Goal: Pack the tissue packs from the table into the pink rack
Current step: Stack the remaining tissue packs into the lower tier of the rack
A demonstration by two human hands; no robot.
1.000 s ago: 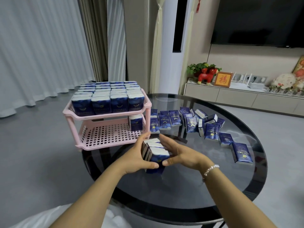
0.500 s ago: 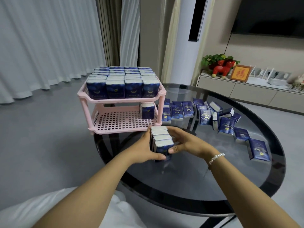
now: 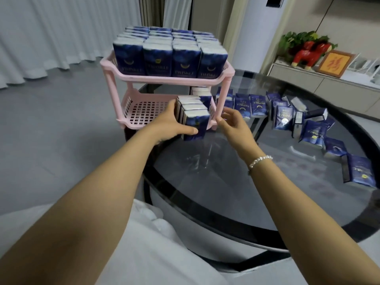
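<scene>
Now, head view, held bundle: the left hand (image 3: pixel 170 122) grips a row of tissue packs (image 3: pixel 192 116) standing on edge, thumb across the nearest face, fingers behind, so the packs stay squeezed as one block.
Where it is: at the open front of the pink rack (image 3: pixel 164 78), over the front lip of the lower tier (image 3: pixel 144 112), apparently not yet set down.
Right hand (image 3: pixel 232 122): empty, fingers loosely spread just beside the bundle; likely ready to steady or push the row inward.
Top tier: full of upright packs, which is probably why this load goes below.
Lower tier: mostly bare grid, with a few upright packs (image 3: pixel 202 94) at its back right corner.
Loose packs (image 3: pixel 285 116): many lie or stand on the glass worktop (image 3: pixel 226 182) to the right, still to be packed.
In the way: the rack's right front post (image 3: pixel 223 95) stands close to the bundle; the low top tier leaves little headroom.
Around: curtains, a sideboard with a red figurine (image 3: pixel 306 56).
</scene>
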